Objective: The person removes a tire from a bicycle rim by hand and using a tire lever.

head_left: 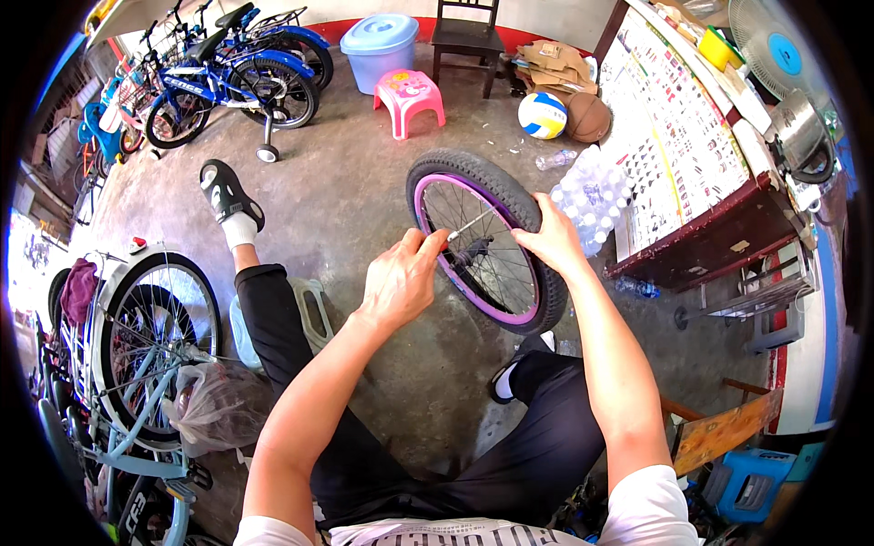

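Observation:
My left hand (398,278) is closed on a tool with a red handle (444,242); its slim pale shaft reaches across the spokes toward the upper right of the rim. My right hand (551,232) grips the black tire (542,302) of a bicycle wheel with a purple rim (513,315). The wheel stands tilted between my legs, with its dark hub (473,252) just right of my left fingers. My dark-trousered legs (523,441) are spread below it.
Blue bicycles (218,86) stand upper left, another bicycle (155,341) at left. A lidded bucket (373,64), pink stool (408,96), chair (464,36), balls (542,114) and bottle pack (583,200) lie beyond. A counter (678,250) stands right; a blue case (742,487) lower right.

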`<act>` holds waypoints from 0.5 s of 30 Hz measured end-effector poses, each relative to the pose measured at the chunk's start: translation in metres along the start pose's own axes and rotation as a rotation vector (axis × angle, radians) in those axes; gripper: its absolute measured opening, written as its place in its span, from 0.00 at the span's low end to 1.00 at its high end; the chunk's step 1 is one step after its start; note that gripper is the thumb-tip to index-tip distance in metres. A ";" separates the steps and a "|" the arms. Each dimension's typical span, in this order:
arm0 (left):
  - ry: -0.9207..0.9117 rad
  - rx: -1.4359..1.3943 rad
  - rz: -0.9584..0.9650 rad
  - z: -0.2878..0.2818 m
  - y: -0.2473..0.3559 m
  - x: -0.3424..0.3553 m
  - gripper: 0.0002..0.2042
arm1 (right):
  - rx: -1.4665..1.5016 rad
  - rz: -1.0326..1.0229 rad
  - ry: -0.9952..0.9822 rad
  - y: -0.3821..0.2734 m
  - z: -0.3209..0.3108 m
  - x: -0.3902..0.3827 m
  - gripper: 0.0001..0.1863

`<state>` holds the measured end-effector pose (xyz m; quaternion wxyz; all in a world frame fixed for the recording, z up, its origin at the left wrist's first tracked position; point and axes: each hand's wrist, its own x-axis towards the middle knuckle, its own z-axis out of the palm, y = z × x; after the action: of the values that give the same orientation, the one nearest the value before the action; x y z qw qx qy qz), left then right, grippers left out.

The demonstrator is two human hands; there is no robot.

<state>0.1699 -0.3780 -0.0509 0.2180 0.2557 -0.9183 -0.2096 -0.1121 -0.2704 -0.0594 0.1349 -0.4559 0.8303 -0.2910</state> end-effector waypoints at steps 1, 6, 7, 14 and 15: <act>-0.018 0.022 0.028 0.001 0.000 0.002 0.22 | 0.023 -0.002 -0.018 -0.001 -0.002 -0.002 0.40; -0.029 0.126 0.072 0.001 0.009 0.017 0.22 | 0.037 0.018 -0.048 0.001 -0.006 -0.006 0.37; 0.000 0.137 0.100 0.003 0.008 0.021 0.22 | 0.046 0.041 -0.067 0.000 -0.008 -0.006 0.38; 0.034 0.156 0.167 -0.003 -0.009 0.035 0.20 | 0.077 0.054 -0.130 -0.008 -0.009 -0.005 0.39; -0.011 0.165 0.127 -0.002 -0.008 0.038 0.19 | 0.067 0.060 -0.135 -0.007 -0.011 -0.005 0.39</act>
<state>0.1443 -0.4056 -0.0423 0.2039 0.2128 -0.9480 -0.1202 -0.1099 -0.2648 -0.0467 0.2143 -0.4447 0.8223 -0.2831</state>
